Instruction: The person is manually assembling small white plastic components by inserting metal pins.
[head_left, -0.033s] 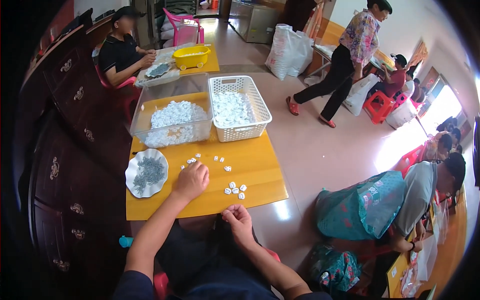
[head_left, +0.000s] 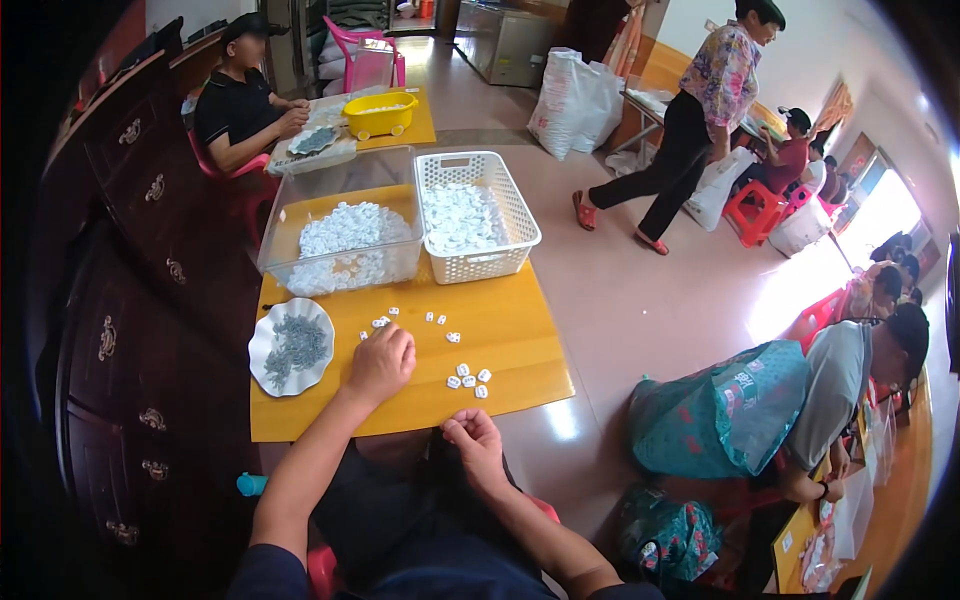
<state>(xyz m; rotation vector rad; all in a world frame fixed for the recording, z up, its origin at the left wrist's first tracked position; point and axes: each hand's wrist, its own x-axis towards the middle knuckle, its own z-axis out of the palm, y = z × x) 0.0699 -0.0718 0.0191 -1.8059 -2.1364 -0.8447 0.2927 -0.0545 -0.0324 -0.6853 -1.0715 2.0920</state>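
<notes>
My left hand (head_left: 381, 362) rests over the yellow tabletop (head_left: 520, 330) with its fingers curled down. Small white pieces with dark marks (head_left: 381, 322) lie just beyond its fingertips; whatever the fingers hold is hidden. At the table's near edge, my right hand (head_left: 475, 446) has thumb and fingers pinched together, and I cannot make out anything between them. Several more white pieces (head_left: 468, 381) lie in a loose group beyond the right hand, with a few others (head_left: 436, 318) farther back. Left of my left hand stands a white scalloped dish (head_left: 263, 345) heaped with small grey slender parts (head_left: 297, 342).
Behind the pieces stand a clear plastic bin (head_left: 340, 275) and a white perforated basket (head_left: 485, 265), both holding white pieces. Dark drawers (head_left: 125, 270) line the left. A co-worker (head_left: 240, 105) sits at the table ahead; another person (head_left: 700, 110) stands farther right. A teal bag (head_left: 700, 420) is at right.
</notes>
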